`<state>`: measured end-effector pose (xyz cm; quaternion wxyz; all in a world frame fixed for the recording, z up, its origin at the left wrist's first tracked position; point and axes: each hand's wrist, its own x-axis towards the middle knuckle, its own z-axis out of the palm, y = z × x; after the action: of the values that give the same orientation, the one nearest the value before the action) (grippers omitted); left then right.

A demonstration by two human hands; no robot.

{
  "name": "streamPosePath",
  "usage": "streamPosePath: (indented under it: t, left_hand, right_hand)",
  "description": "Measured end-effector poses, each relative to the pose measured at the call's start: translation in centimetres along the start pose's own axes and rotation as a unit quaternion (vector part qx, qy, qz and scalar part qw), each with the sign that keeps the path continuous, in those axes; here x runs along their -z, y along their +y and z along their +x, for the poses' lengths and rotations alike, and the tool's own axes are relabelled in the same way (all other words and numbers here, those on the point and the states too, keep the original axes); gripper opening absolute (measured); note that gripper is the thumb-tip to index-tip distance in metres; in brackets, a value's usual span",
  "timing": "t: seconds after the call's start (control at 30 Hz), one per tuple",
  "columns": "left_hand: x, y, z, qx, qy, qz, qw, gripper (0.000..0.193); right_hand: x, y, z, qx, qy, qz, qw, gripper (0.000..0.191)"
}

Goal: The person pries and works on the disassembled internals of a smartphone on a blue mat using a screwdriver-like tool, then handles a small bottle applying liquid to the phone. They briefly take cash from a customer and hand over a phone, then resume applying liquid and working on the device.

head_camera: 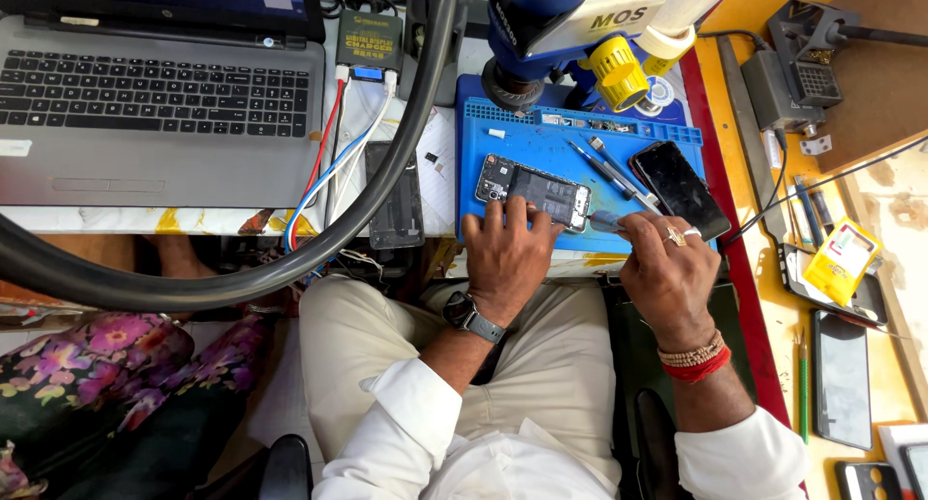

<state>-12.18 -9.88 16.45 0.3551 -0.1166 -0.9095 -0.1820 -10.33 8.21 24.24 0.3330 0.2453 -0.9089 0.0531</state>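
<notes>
The left hand [505, 258] is pressed flat, fingers spread, on the near edge of an opened phone [535, 191] lying on the blue mat [570, 152]. A small tool [607, 222] is pinched in the right hand [669, 276], its tip hidden at the phone's right end

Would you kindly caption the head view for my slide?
Left hand steadies an opened phone on a blue mat; right hand holds a tool.

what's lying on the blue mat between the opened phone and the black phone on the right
In the head view, two slim metal tools lie slanted on the blue mat, between the opened phone and the black phone.
</notes>
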Motion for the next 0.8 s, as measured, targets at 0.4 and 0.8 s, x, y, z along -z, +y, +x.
streamPosePath:
  t: [0.4,0.8]
  left_hand:
    - [0.0,-0.4,-0.2,0.004,-0.005,-0.006,1.000,0.032]
    - [-0.3,-0.5,-0.4,0.003,0.003,-0.007,1.000,0.033]
  right_hand:
    - [0.6,-1.0,-0.6,0.003,-0.010,0.004,1.000,0.035]
    - [0.3,-0.8,-1.2,-0.032,-0.006,0.040,0.999,0.032]
